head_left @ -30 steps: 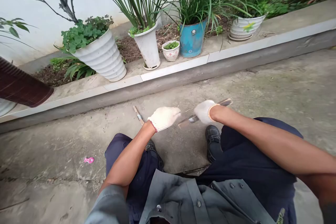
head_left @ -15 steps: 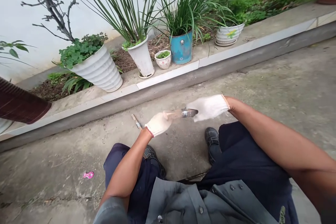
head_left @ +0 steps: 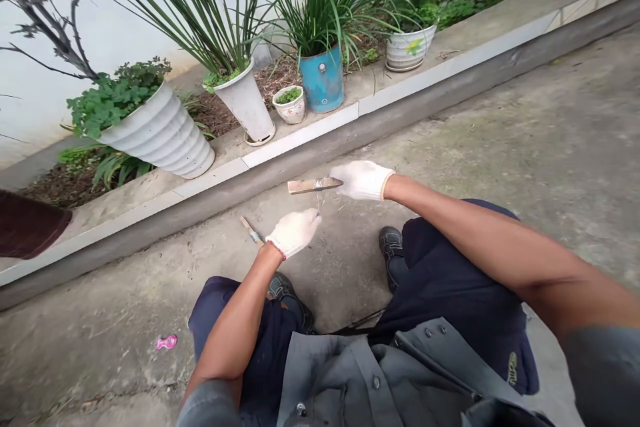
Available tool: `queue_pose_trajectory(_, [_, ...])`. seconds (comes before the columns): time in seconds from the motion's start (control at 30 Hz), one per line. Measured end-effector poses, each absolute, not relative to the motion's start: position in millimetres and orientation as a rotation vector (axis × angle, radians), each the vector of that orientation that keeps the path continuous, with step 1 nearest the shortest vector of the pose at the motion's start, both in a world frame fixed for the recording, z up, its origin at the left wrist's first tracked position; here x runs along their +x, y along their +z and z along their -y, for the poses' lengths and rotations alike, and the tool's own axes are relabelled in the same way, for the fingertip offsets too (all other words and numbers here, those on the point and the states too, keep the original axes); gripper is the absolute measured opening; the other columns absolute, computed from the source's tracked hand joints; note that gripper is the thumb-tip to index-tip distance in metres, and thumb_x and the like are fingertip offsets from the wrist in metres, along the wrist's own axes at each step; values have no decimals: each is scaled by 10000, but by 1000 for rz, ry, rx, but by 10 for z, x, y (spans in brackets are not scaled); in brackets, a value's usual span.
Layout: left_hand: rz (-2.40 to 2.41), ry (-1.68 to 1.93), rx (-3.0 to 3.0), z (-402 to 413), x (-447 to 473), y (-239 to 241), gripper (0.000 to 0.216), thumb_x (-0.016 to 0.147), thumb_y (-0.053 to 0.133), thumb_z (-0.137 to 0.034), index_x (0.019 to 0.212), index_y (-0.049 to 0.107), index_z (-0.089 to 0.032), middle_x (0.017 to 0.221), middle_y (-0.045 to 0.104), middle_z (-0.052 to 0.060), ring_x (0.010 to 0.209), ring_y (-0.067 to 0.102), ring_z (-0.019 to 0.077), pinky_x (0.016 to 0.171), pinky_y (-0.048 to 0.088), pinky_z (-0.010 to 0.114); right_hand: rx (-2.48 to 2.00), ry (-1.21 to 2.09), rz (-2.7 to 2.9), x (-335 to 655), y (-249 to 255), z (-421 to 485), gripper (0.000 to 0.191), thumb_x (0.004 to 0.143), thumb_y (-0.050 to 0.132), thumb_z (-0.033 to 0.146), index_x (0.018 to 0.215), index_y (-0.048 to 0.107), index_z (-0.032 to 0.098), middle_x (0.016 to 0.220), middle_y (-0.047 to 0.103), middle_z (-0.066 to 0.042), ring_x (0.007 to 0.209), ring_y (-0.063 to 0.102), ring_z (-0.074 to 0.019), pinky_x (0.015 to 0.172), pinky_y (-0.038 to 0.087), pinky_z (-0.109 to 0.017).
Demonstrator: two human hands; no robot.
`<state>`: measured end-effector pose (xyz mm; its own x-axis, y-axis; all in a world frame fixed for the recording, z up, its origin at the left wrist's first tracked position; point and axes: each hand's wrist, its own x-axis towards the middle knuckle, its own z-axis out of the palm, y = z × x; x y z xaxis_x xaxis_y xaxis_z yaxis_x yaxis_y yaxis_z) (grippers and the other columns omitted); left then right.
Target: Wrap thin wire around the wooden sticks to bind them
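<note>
My right hand (head_left: 363,180), in a white knit glove, is closed round one end of a short wooden stick (head_left: 300,187). Silvery wire (head_left: 319,184) is wound round the stick close to my fingers. A thin strand hangs from the winding toward my left hand (head_left: 294,232), also gloved, whose fingertips are pinched together on it. Beyond my left wrist, a second stick (head_left: 246,223) with wire wound on it lies on the concrete, partly hidden by that hand.
A low tiled ledge (head_left: 300,150) runs across ahead, bearing a tilted white ribbed pot (head_left: 165,137), a tall white pot (head_left: 245,103), a blue pot (head_left: 323,83) and more plants. A pink object (head_left: 167,342) lies on the ground at left. My shoes (head_left: 391,243) stand below my hands.
The stick has passed from my left hand to my right, which has lifted it up and leftward. My left hand now pinches the wire strand below it. The view has shifted slightly right.
</note>
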<state>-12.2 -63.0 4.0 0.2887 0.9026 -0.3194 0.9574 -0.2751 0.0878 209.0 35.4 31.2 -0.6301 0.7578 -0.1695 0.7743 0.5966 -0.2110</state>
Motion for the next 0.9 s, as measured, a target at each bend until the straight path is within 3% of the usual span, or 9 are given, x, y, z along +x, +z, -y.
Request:
queue_pose_trajectory(0.2, [-1623,-265,2352,619,-125,96,376,1072,322,-443,1048,645,-253,980,755,83,871,731,246,744,486,299,1518,-309,-2755,1891,149,-454,312,920,538,196,1181,696,131,1093,735,-217,1014,691,-302,829,449,-348])
queue_pose_trajectory(0.33, [-1660,-167,2370,516,-216,232,385,1070,330,-426,1085,675,-253,1034,759,73,902,721,231,786,493,288,1499,-254,-2629,1791,42,-544,289,880,584,159,1123,727,96,1070,733,-247,1003,702,-351,835,470,-398])
queue_pose_trajectory(0.43, [-1619,-26,2342,330,-337,415,365,1055,376,-408,1137,694,-250,1079,755,48,937,701,199,816,487,254,1255,-231,-2602,1782,32,-514,271,867,595,146,1098,731,109,1040,736,-208,971,700,-323,824,462,-388])
queue_pose_trajectory(0.57, [-1546,123,2202,79,-531,555,354,1017,399,-377,1027,712,-211,790,710,-1,734,647,155,741,481,240,881,-376,-2690,1837,161,-375,222,892,595,282,1047,726,195,933,726,-107,857,675,-246,766,428,-326])
queue_pose_trajectory(0.63, [-1480,173,2135,18,-602,526,342,994,429,-391,992,711,-197,753,690,-6,682,621,144,693,477,239,848,-477,-2760,1850,252,-333,243,901,590,394,1035,707,228,907,715,-69,805,652,-219,702,398,-296])
queue_pose_trajectory(0.9, [-1481,245,2003,37,-509,427,387,1019,391,-428,971,672,-166,719,657,8,567,567,118,626,458,243,1671,-653,-2776,1681,276,-702,478,959,508,549,1232,626,174,904,702,-103,819,621,-239,702,402,-313])
